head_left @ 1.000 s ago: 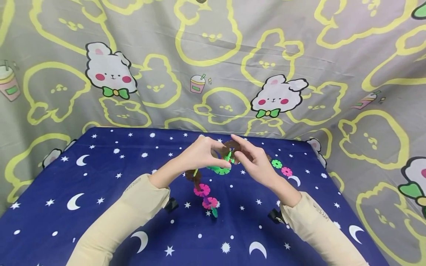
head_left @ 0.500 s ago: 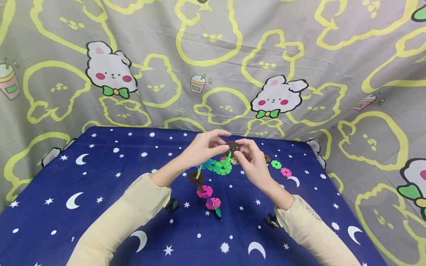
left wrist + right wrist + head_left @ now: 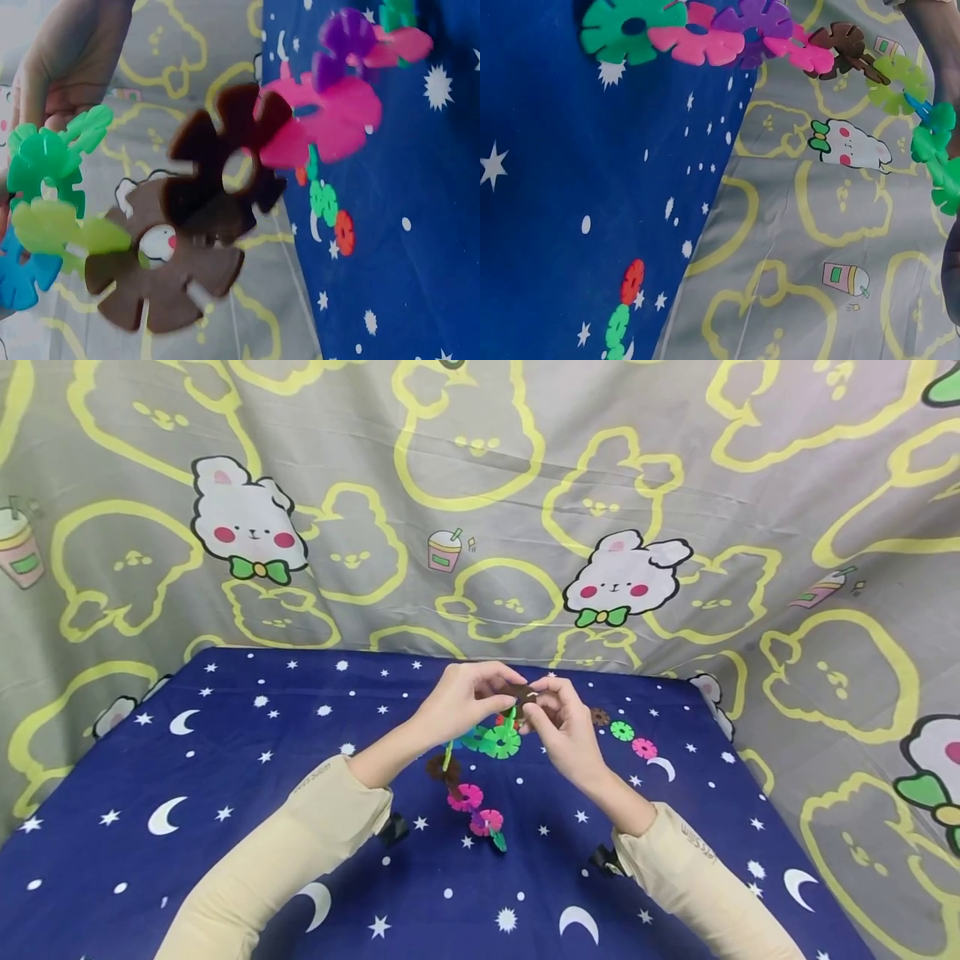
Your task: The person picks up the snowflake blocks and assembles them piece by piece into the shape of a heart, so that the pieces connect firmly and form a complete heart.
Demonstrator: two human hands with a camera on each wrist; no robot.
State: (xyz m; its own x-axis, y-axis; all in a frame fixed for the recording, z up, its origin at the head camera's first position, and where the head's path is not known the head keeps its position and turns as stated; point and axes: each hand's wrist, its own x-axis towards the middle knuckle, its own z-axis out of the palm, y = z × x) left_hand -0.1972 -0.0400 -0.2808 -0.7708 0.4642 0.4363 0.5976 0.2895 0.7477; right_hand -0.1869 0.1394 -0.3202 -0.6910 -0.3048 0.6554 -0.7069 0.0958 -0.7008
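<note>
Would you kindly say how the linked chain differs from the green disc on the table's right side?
The chain combines several colours; the green disc has one. The chain is held up by the left hand and right hand; the green disc lies flat on the table. Both show notched, flower-like outlines.

the star-printed table (image 3: 540, 877) is dark blue. a brown disc (image 3: 599, 717), green disc (image 3: 622, 731) and pink disc (image 3: 644, 748) lie on it.

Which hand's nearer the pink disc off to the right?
Right: in the head view, the right hand is left of the pink disc; the left hand is farther left.
</note>
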